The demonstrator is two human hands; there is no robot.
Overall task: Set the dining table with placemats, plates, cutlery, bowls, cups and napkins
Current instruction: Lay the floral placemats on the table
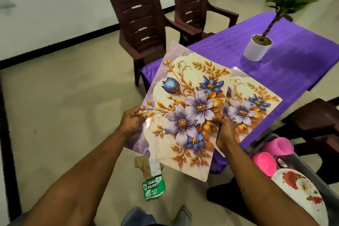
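Note:
A floral placemat (185, 108) with purple and blue flowers is held up in the air over the table's near corner. My left hand (133, 118) pinches its left edge and my right hand (226, 134) grips its right edge. A second matching placemat (253, 104) lies flat on the purple tablecloth (286, 71), partly hidden behind the held one. At the lower right a grey tub (311, 176) holds pink cups (283, 146), a pink bowl (264, 164) and a white flowered plate (300, 191).
A white pot with a green plant (256, 47) stands on the table. Two brown plastic chairs (145, 24) stand at the far side, another (315, 121) at the right. Torn cardboard and a green wrapper (153, 187) lie on the floor.

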